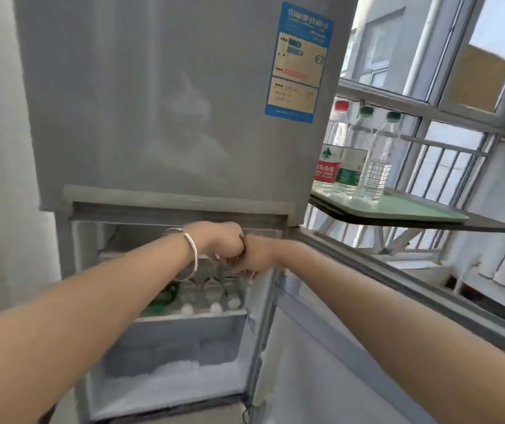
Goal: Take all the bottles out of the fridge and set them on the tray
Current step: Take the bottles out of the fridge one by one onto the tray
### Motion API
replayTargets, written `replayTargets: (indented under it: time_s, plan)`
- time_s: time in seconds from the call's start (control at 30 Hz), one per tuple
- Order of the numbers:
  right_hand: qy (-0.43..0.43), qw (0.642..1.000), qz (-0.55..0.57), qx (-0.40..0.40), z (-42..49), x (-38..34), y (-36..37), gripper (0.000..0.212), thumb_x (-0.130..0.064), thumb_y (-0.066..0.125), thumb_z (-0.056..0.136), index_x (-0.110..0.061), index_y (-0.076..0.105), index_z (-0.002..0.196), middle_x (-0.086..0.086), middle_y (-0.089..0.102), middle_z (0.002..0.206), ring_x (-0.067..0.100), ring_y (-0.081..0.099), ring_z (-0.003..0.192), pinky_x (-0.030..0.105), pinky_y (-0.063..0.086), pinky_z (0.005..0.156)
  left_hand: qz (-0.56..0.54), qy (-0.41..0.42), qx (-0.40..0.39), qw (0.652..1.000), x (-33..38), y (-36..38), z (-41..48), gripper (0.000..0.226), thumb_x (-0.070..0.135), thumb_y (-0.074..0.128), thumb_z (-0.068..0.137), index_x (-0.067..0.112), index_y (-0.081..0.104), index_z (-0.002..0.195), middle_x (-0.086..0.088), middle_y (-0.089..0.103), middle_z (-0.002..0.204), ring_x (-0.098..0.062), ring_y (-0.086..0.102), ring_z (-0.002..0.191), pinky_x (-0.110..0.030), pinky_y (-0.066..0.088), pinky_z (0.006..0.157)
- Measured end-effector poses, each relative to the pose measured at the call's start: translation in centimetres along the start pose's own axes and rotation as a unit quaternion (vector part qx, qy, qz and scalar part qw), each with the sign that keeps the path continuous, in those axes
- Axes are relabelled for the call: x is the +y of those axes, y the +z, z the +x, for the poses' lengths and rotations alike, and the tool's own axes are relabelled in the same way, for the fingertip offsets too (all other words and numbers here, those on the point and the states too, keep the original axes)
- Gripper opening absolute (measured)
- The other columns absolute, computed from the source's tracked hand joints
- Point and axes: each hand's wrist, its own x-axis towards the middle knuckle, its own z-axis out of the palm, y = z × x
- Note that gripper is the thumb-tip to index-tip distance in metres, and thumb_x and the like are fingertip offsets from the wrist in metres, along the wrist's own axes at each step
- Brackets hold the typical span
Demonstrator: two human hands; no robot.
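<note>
Head view: your left hand (pixel 225 240) and right hand (pixel 257 255) meet inside the open fridge (pixel 153 117) above lying bottles (pixel 214 296); either grip's state cannot be told. Three bottles (pixel 356 154) stand on the green tray (pixel 422 206), dark table (pixel 474 224) by the barred window (pixel 459 87).

I see a grey fridge (pixel 153 102) carrying a blue label (pixel 298 61) with pale cream panels; white frost (pixel 165 381) lines its open lower compartment; the bottles (pixel 211 293) inside are clear with white caps, and something green (pixel 165 298) sits at their left; far right, a pale green tray (pixel 413 206) on a dark shelf (pixel 474 225) holds a red-capped bottle (pixel 332 148) with a red-and-white wrapper, and two green-capped bottles (pixel 367 154); the left wrist wears a silver bangle (pixel 190 252).
</note>
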Motion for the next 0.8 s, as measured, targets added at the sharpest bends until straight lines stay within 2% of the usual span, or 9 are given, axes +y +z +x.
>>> replayTargets:
  time_s: [0.07, 0.2, 0.33, 0.43, 0.5, 0.57, 0.67, 0.73, 0.8]
  plan:
    - [-0.018, 0.999, -0.030, -0.033, 2.7, -1.2, 3.3, 0.016, -0.018, 0.066, 0.086, -0.010, 0.061, 0.099, 0.008, 0.063, 0.082, 0.022, 0.063, 0.067, 0.029, 0.053, 0.054, 0.022, -0.046, 0.002, 0.999, -4.3, 1.2, 0.4, 0.027, 0.013, 0.053, 0.073, 0.006, 0.071, 0.092, -0.013, 0.074, 0.089, -0.027, 0.069, 0.078, -0.037, 0.057, 0.070]
    - [-0.065, 0.989, -0.102, -0.086, 7.1, -2.6, 8.5, 0.039, -0.022, 0.063, 0.090, -0.003, 0.057, 0.123, 0.017, 0.063, 0.117, 0.032, 0.063, 0.102, 0.040, 0.051, 0.083, 0.077, -0.112, 0.040, 0.990, -11.5, 4.0, 1.4, 0.026, 0.018, 0.053, 0.086, 0.006, 0.068, 0.104, -0.012, 0.070, 0.106, -0.030, 0.066, 0.100, -0.031, 0.048, 0.075]
    - [-0.069, 0.986, -0.117, -0.100, 12.5, -2.0, 12.6, 0.065, -0.024, 0.063, 0.089, -0.008, 0.034, 0.146, 0.018, 0.051, 0.138, 0.035, 0.053, 0.121, 0.040, 0.047, 0.099, 0.095, -0.181, 0.082, 0.975, -17.6, 7.1, 3.3, 0.036, 0.024, 0.049, 0.091, 0.009, 0.057, 0.123, -0.011, 0.062, 0.125, -0.030, 0.060, 0.114, -0.033, 0.049, 0.092]
    - [-0.078, 0.985, -0.130, -0.083, 16.7, -1.0, 15.3, 0.090, -0.025, 0.061, 0.089, -0.026, 0.000, 0.155, 0.017, 0.034, 0.151, 0.036, 0.045, 0.129, 0.041, 0.044, 0.105, 0.068, -0.250, 0.137, 0.956, -21.3, 9.4, 5.3, 0.064, 0.031, 0.056, 0.086, 0.020, 0.033, 0.145, -0.012, 0.042, 0.145, -0.033, 0.042, 0.132, -0.039, 0.041, 0.106]
    - [-0.092, 0.984, -0.136, -0.066, 18.6, -0.2, 16.5, 0.096, -0.023, 0.059, 0.089, -0.034, -0.012, 0.153, 0.015, 0.013, 0.161, 0.036, 0.032, 0.140, 0.043, 0.036, 0.112, 0.047, -0.291, 0.163, 0.941, -22.6, 10.5, 6.6, 0.077, 0.029, 0.057, 0.087, 0.020, 0.016, 0.152, -0.014, 0.020, 0.156, -0.037, 0.031, 0.139, -0.043, 0.036, 0.110]
    - [-0.100, 0.983, -0.146, -0.056, 20.5, 0.6, 17.7, 0.097, -0.018, 0.057, 0.090, -0.039, -0.017, 0.150, 0.010, -0.008, 0.164, 0.033, 0.012, 0.149, 0.045, 0.026, 0.117, 0.011, -0.324, 0.186, 0.927, -23.4, 11.4, 7.8, 0.083, 0.023, 0.056, 0.090, 0.019, 0.003, 0.154, -0.014, 0.008, 0.160, -0.038, 0.035, 0.137, -0.044, 0.038, 0.109]
    - [-0.108, 0.982, -0.143, -0.057, 22.3, 1.2, 18.7, 0.096, -0.016, 0.056, 0.091, -0.039, -0.016, 0.150, 0.006, -0.021, 0.162, 0.030, -0.004, 0.151, 0.048, 0.016, 0.120, -0.046, -0.346, 0.229, 0.909, -24.5, 12.5, 9.5, 0.088, 0.019, 0.057, 0.090, 0.014, -0.003, 0.154, -0.022, 0.021, 0.155, -0.037, 0.051, 0.126, -0.043, 0.045, 0.102]
    - [-0.114, 0.982, -0.138, -0.058, 23.2, 1.4, 19.2, 0.098, -0.013, 0.056, 0.090, -0.039, -0.016, 0.151, 0.004, -0.024, 0.161, 0.030, -0.007, 0.151, 0.050, 0.015, 0.121, -0.075, -0.352, 0.258, 0.897, -25.0, 12.9, 10.3, 0.085, 0.017, 0.057, 0.090, 0.012, 0.000, 0.153, -0.022, 0.041, 0.145, -0.036, 0.057, 0.119, -0.043, 0.049, 0.096]
    - [-0.121, 0.982, -0.139, -0.048, 23.8, 1.5, 19.6, 0.101, -0.011, 0.058, 0.088, -0.039, -0.017, 0.150, 0.004, -0.025, 0.161, 0.030, -0.005, 0.151, 0.052, 0.018, 0.120, -0.075, -0.353, 0.288, 0.887, -25.4, 13.1, 10.7, 0.077, 0.013, 0.055, 0.091, 0.012, 0.007, 0.152, -0.020, 0.050, 0.139, -0.035, 0.059, 0.115, -0.043, 0.050, 0.093]
